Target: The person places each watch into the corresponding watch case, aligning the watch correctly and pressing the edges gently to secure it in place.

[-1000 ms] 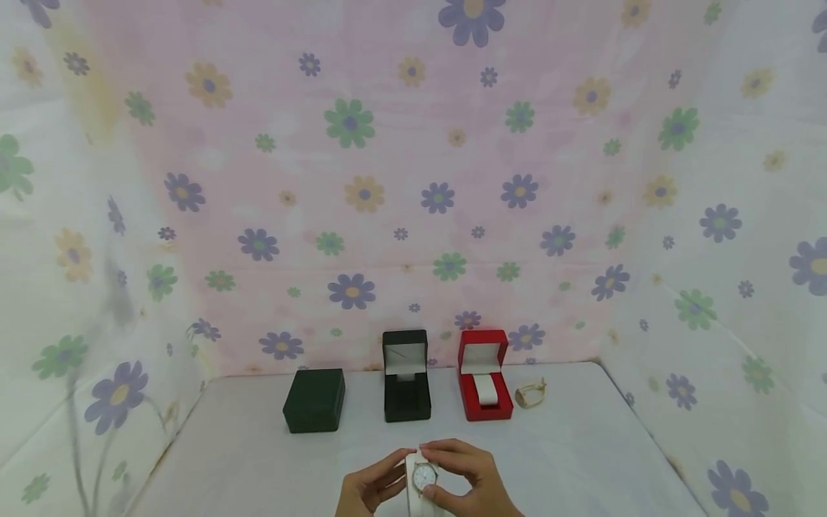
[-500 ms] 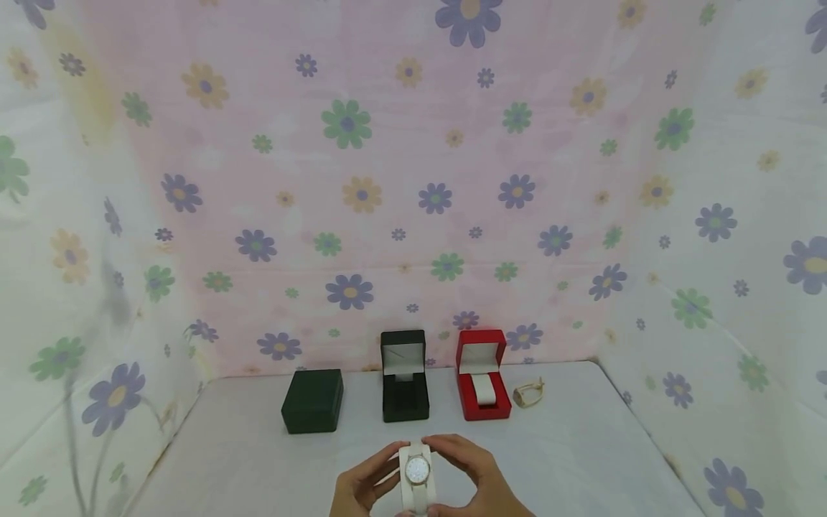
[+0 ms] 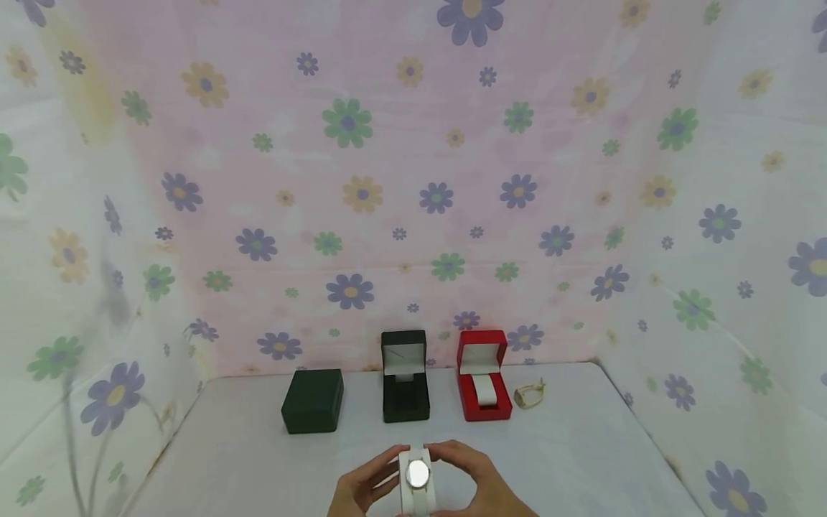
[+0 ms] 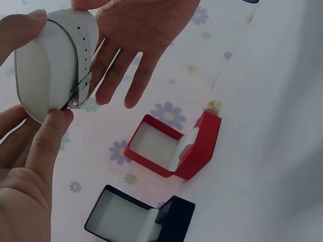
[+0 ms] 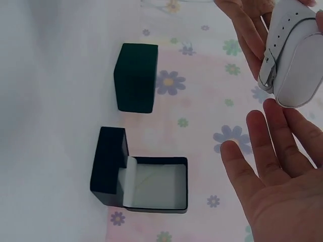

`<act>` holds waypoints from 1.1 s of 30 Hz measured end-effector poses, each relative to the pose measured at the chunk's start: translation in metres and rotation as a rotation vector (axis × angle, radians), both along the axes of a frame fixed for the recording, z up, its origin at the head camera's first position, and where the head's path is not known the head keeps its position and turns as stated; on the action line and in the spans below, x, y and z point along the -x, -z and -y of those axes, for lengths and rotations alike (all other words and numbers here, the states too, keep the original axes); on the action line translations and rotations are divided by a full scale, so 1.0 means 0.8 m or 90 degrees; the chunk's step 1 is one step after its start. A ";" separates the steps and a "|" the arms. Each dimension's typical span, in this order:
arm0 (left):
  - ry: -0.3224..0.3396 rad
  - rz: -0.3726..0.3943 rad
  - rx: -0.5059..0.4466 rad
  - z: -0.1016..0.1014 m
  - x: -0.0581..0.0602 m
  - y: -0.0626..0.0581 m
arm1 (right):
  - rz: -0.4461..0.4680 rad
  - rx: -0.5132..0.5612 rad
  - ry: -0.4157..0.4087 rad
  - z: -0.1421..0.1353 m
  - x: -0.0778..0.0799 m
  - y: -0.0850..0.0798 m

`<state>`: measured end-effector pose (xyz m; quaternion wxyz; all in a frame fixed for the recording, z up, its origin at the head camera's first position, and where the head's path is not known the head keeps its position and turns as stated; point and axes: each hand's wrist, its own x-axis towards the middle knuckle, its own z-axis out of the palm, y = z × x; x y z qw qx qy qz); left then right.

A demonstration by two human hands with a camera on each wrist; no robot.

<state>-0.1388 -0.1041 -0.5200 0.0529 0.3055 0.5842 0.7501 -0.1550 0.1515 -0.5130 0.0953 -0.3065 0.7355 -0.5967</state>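
A white-strapped wristwatch [image 3: 418,474] is wrapped round a white watch cushion [image 4: 33,65] near the table's front edge. Glare whitens its dial. My left hand [image 3: 367,485] grips the cushion's left side, thumb and fingers at opposite ends. From the right, my right hand [image 3: 483,482] pinches the cushion with forefinger and thumb; its other fingers [image 5: 242,164] spread away. Both wrist views show the cushion's pale side and the strap's punched holes and buckle [image 5: 268,68]. Beyond the hands, an open black watch box [image 3: 405,398] stands beside an open red watch box [image 3: 486,413].
At the left sits a closed dark green box [image 3: 313,401]. The red box holds a white cushion [image 3: 484,390]. A gold-coloured watch [image 3: 530,394] lies right of it on the white-covered table [image 3: 245,459]. Flower-patterned cloth [image 3: 400,273] hangs behind and at both sides.
The watch on its cushion has turned slightly to face the head camera, and its dial now glares. My right thumb has shifted from beside the dial to the cushion's near end.
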 end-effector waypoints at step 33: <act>-0.180 -0.156 0.397 0.012 0.098 0.017 | -0.162 -0.154 0.054 0.002 0.099 0.023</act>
